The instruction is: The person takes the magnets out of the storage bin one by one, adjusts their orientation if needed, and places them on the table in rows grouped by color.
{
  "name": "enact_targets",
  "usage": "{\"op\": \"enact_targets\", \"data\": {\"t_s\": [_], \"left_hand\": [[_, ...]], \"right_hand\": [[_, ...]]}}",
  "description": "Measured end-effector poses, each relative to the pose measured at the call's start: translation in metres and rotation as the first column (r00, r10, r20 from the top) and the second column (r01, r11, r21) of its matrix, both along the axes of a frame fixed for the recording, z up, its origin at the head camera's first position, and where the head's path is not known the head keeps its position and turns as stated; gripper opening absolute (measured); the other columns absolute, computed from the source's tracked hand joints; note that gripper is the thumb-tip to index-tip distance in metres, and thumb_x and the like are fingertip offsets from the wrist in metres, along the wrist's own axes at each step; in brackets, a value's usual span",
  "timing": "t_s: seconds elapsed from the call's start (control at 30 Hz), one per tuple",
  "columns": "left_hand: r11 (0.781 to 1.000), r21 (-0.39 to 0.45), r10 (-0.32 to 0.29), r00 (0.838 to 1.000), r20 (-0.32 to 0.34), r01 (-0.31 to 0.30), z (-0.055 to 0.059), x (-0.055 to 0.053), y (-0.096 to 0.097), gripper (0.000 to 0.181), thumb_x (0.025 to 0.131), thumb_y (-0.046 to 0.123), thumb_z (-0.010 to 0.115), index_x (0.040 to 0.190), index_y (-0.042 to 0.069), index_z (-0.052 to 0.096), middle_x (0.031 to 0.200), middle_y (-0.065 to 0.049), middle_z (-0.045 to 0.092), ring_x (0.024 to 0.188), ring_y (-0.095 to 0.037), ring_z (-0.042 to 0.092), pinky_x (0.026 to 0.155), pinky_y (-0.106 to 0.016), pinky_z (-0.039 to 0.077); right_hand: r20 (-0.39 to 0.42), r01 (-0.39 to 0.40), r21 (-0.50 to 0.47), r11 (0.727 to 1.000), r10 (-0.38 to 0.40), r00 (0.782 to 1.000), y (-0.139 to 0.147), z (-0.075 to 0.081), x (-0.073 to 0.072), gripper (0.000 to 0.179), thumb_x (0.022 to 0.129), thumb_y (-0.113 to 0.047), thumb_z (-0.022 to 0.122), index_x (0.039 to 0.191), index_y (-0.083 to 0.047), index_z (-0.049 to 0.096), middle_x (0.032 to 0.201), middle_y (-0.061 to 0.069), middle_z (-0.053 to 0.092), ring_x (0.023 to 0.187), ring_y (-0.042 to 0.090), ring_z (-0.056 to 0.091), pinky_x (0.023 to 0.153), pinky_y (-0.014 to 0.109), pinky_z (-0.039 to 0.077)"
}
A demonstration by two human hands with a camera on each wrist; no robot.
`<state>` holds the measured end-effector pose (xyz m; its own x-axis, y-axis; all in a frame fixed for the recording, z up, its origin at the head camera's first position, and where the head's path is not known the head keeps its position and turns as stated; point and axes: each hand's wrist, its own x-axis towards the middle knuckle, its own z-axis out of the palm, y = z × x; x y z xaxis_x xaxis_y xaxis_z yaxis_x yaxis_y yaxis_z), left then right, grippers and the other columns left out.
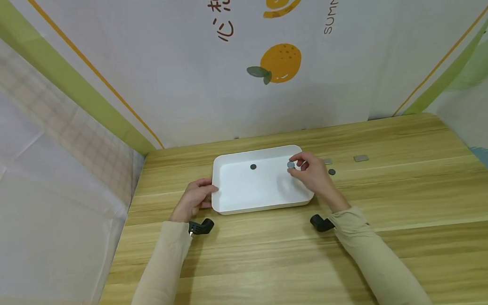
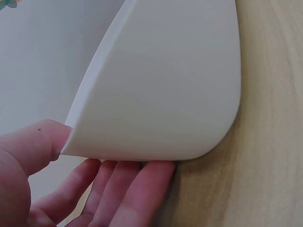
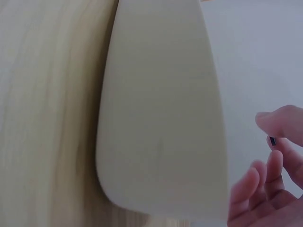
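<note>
A shallow white tray [image 1: 250,187] with rounded corners lies on the wooden table. At its left end my left hand [image 1: 195,197] grips it; in the left wrist view the thumb [image 2: 40,142] is at the rim and the fingertips touch the outer wall [image 2: 161,94]. Above the tray's right part, my right hand [image 1: 315,176] pinches a small grey disc [image 1: 290,165] between thumb and forefinger. The right wrist view shows that disc [image 3: 272,141] edge-on. A dark round disc [image 1: 253,167] lies inside the tray near the far wall.
Right of the tray, another dark disc [image 1: 332,172] and a grey rectangular plate [image 1: 361,158] lie on the table [image 1: 256,265]. A second grey plate [image 1: 327,161] is partly hidden by my right hand. A white cloth with fruit prints [image 1: 188,90] hangs behind the table.
</note>
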<state>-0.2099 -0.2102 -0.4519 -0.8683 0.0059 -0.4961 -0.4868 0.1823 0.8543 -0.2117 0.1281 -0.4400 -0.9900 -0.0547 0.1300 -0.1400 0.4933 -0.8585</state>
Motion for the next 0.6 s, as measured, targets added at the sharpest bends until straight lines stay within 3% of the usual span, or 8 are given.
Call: {"op": "enact_targets", "data": {"t_s": [0.6], "left_hand": [[1.0,0.006,-0.001,1.0,-0.01,0.001,-0.001,0.0,-0.001,0.052,0.091,0.008,0.06,0.14,0.001,0.043,0.117,-0.011,0.057,0.075,-0.01,0.065,0.06,-0.025,0.057]], "right_hand": [[0.053,0.062,-0.032,0.998,-0.06,0.997,0.023,0.001,0.001,0.029,0.084,-0.01,0.071,0.111,-0.001,0.066,0.091,0.008,0.056,0.08,0.02,0.049,0.064,0.016,0.041]]}}
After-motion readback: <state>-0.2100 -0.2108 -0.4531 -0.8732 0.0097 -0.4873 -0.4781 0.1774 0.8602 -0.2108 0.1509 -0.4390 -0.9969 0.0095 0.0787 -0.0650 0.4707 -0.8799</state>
